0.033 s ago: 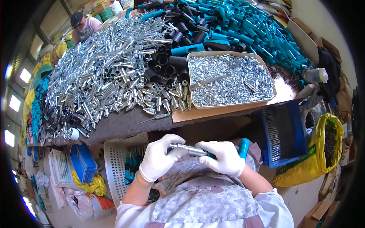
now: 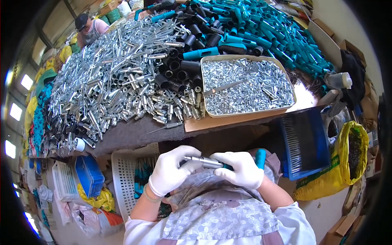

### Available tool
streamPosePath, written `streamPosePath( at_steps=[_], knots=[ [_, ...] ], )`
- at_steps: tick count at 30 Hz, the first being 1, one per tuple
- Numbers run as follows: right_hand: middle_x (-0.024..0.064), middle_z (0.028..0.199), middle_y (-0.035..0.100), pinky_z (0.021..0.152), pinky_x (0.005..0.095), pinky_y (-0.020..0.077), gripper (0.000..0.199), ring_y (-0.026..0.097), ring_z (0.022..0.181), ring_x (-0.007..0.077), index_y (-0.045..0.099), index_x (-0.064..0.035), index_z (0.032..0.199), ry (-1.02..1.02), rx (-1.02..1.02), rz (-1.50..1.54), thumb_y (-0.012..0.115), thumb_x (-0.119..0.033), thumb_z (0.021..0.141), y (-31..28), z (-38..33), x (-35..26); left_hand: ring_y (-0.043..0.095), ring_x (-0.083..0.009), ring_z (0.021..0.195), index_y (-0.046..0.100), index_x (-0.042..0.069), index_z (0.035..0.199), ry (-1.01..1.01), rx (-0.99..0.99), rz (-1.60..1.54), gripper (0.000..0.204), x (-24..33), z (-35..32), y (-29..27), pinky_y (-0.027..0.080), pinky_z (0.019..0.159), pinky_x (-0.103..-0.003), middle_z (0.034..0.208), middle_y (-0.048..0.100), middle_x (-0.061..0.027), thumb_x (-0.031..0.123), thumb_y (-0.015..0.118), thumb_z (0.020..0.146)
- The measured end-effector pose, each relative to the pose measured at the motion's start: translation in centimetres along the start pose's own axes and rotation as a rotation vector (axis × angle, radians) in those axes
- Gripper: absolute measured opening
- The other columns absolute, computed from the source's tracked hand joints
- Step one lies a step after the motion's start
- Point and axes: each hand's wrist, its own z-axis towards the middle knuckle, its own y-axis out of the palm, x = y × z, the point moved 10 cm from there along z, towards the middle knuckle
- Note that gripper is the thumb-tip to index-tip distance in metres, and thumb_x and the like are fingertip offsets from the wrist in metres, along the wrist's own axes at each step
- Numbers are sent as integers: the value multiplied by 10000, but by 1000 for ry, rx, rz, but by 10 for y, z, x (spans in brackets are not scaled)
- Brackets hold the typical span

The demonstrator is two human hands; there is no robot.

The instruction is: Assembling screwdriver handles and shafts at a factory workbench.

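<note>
Gloved left hand [image 2: 170, 170] and right hand [image 2: 241, 169] meeting over lap, each grip closed around metal-tipped teal-handled tool [image 2: 212, 163]

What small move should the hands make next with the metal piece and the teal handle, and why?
Probably the left hand should push or twist the silver metal shaft further into the teal handle that the right hand grips: both hands already hold the shaft, much of which shows between them.

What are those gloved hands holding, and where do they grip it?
A tool with a silver metal shaft and teal handle. The left hand pinches the metal shaft end; the right hand wraps the teal handle, whose end sticks out beyond the glove.
</note>
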Motion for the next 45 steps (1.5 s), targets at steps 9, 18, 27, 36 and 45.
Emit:
streamPosePath(
  at_steps=[9,18,27,36,45],
  knots=[
    [154,899,707,717,438,556,410,703,811,360,679,-100,1227,22,-49,-84,712,-359,911,2,-1,5,690,-228,796,714,30,1146,-29,-20,158,327,-13,-6,-15,554,742,-325,971,702,-123,141,776,845],
    [145,861,697,702,439,557,412,699,788,352,675,-108,1226,15,-60,-194,709,-368,908,-1,-2,3,696,-268,908,732,9,1066,3,-7,106,245,-14,-5,-6,562,792,-340,1086,695,-142,65,742,828],
    [133,867,694,678,434,555,392,696,764,346,666,-112,1215,-7,-48,-245,716,-342,901,-4,-1,-2,678,-318,913,711,10,1089,150,21,76,314,-5,-5,0,553,839,-374,1069,689,-140,115,756,796],
    [120,833,679,654,434,548,393,689,733,334,672,-118,1200,-8,-32,-292,726,-353,889,-2,-1,-2,677,-355,851,684,32,1170,-67,15,99,349,-19,-9,-4,559,796,-369,1027,687,-158,75,754,832],
    [118,825,673,629,434,545,414,687,723,332,662,-112,1199,-23,-52,-354,736,-360,876,2,-1,0,677,-275,887,746,47,1058,35,41,60,247,-12,-10,0,551,811,-367,1064,680,-145,34,713,814]
  ],
)
